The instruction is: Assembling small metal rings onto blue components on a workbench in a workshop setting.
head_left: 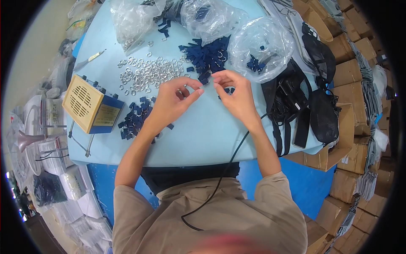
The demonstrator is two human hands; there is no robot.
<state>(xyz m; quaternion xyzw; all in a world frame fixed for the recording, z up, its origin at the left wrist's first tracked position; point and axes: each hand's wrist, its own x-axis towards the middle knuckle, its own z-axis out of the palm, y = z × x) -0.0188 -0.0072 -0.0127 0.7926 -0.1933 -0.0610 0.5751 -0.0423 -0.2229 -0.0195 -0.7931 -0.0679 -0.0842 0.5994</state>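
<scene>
My left hand [174,101] is over the table beside a spread of silver metal rings [148,73]. Its thumb and forefinger are drawn together, and anything between them is too small to make out. Opposite it, my right hand [234,96] has thumb and forefinger apart, close to a navy fabric tab [204,78] with a ring. That tab lies between my hands at the near edge of a heap of navy fabric tabs [207,55]. Another pile of navy tabs with rings [136,118] lies by my left forearm. Small dark pieces are partly hidden behind my right thumb.
A cream-and-blue box device [91,106] on metal legs stands at left, with a cutter [92,57] beyond it. Clear plastic bags [264,46] line the far side. A black mesh bag [289,95] and phone [301,129] sit right. A black cable [224,173] crosses the near edge.
</scene>
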